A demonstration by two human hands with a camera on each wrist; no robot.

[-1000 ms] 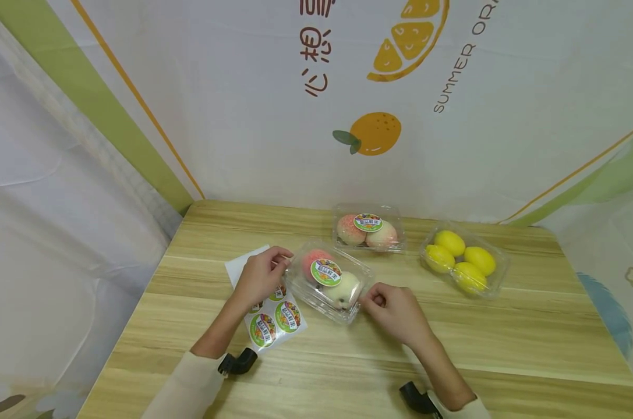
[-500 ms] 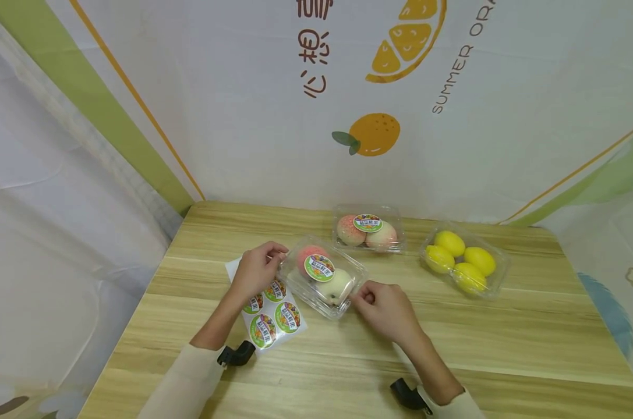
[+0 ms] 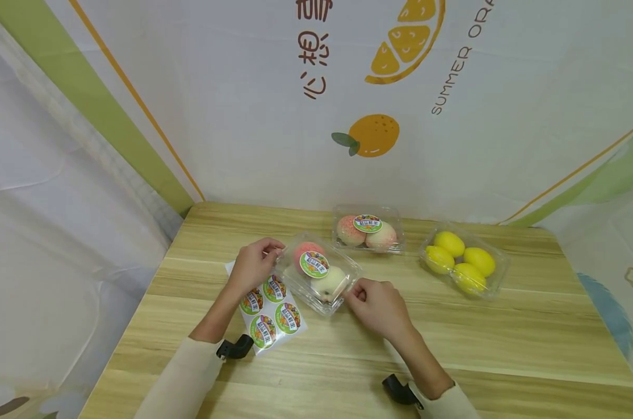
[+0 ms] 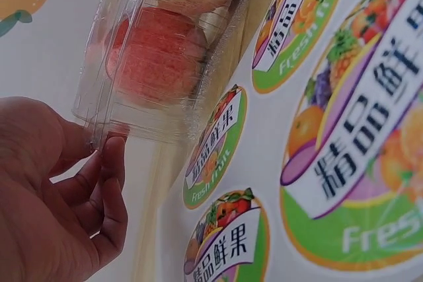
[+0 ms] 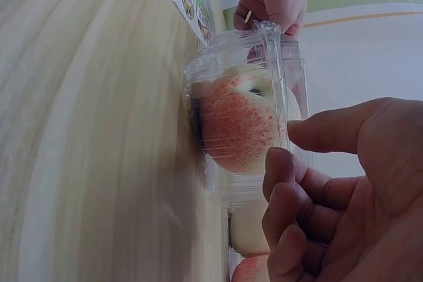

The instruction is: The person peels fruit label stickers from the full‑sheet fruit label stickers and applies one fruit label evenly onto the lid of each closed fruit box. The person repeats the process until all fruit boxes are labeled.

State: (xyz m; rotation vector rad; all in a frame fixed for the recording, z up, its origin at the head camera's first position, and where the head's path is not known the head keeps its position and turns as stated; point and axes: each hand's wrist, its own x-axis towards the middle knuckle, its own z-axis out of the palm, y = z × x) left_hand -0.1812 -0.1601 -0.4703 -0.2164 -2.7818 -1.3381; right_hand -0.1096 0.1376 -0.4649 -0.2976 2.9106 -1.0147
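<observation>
A white printed backdrop (image 3: 264, 157) rises behind the far edge of a wood-grained surface (image 3: 326, 372). Left of the middle of that surface is a transparent box (image 3: 343, 261), set at a slant between the two hands, with a pinkish-red peach (image 3: 301, 252) and a paler peach (image 3: 328, 284) inside and a round label (image 3: 314, 265) on its lid. The left hand (image 3: 254, 265) pinches the box's rim at the left end between thumb and forefinger, the other fingers curled below. The right hand (image 3: 380, 309) has its thumb and forefinger at the opposite end of the rim, pinching it, remaining fingers folded in. Whether the box rests fully on the surface or is slightly raised, I cannot tell.

Under the left hand and forearm lies a sticker sheet (image 3: 269, 308), toward the surface's left edge; seen from the head, the box overlaps its side. A second box of peaches (image 3: 389, 214), also labelled, stands by the far edge, near the held box's far right corner. A box of lemons (image 3: 497, 280) sits toward the far right corner, well apart from the right hand. Wood grain runs from the right hand out to the right edge.
</observation>
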